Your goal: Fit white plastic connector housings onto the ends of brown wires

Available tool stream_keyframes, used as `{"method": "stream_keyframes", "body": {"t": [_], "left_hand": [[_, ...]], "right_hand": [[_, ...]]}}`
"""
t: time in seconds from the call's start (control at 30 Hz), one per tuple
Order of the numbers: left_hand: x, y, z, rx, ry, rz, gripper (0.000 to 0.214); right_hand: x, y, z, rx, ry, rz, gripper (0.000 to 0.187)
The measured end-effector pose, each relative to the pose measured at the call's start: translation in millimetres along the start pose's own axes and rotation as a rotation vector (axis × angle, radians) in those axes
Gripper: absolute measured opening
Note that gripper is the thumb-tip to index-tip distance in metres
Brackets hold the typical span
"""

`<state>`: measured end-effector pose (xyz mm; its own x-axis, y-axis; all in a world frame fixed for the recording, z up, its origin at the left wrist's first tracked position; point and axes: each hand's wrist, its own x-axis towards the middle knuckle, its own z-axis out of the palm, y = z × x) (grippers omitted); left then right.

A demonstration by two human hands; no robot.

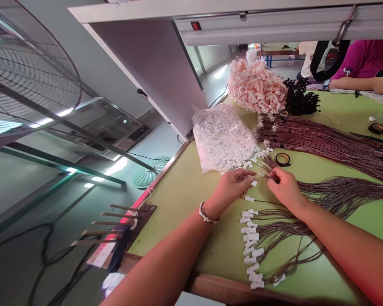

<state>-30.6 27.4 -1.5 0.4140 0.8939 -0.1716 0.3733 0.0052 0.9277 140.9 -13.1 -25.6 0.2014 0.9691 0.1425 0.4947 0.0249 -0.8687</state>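
Observation:
My left hand (232, 185), a bracelet at its wrist, has thumb and fingers pinched together close to bare metal wire tips. What the pinch holds is too small to make out. A small white connector (253, 183) shows just beside the thumb; whether it is held or lies on the table I cannot tell. My right hand (284, 187) is closed around a bundle of brown wires (268, 163), with their metal ends pointing towards the left hand. Below the hands, a column of white connectors (250, 238) lies on the green table, fitted on brown wires (277, 227).
A clear bag of white connectors (223, 136) lies beyond my left hand. Behind are a pink connector pile (257, 87), black parts (300, 97) and wire bundles (322, 138). Black tape (282, 159) sits near my right hand. A co-worker's sleeve (364, 59) shows opposite; pegs (115, 223) edge the table.

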Motion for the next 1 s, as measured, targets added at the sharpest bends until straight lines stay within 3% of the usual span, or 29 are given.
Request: {"method": "stream_keyframes", "body": {"t": [0.2, 0.43, 0.6, 0.77, 1.0], "left_hand": [[-2, 4, 2.5, -0.018, 0.022, -0.046, 0.019], [5, -8, 3.1, -0.033, -0.058, -0.061, 0.019], [9, -13, 2.9, -0.296, -0.048, -0.063, 0.022], [12, -14, -1.5, -0.624, -0.024, -0.182, 0.021], [11, -11, -0.8, -0.685, -0.034, -0.254, 0.017]], "right_hand": [[-4, -2, 1, -0.206, 0.006, -0.115, 0.006], [-1, -6, -1, 0.127, -0.129, 0.097, 0.021], [1, -6, -4, 0.223, -0.083, 0.139, 0.026], [0, -5, -5, 0.217, -0.056, 0.138, 0.027], [-2, -5, -3, 0.175, -0.057, 0.093, 0.027]]}}
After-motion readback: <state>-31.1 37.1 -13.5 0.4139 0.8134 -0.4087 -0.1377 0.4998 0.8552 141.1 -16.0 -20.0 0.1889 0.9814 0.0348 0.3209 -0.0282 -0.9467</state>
